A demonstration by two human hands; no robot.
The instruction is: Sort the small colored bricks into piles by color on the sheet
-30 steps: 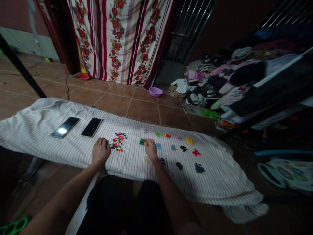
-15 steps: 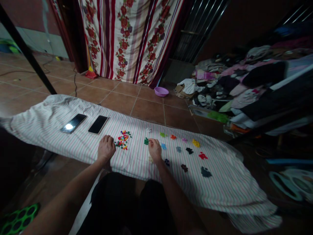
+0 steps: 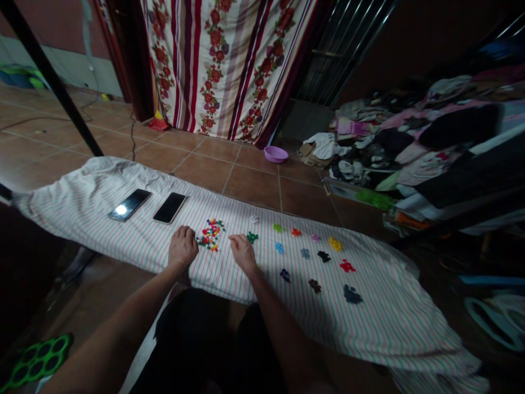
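Multicoloured small pieces, one loose heap: on the white striped cloth, just beside your left hand, its fingers bent, grip impossible to tell. Your right hand: thumb and forefinger pinched together, any piece between them too small to tell, near the dark-green cluster. Two flat rectangular phones: left of the heap. Round purple plastic basin: on the brown tiled floor, beyond the cloth.
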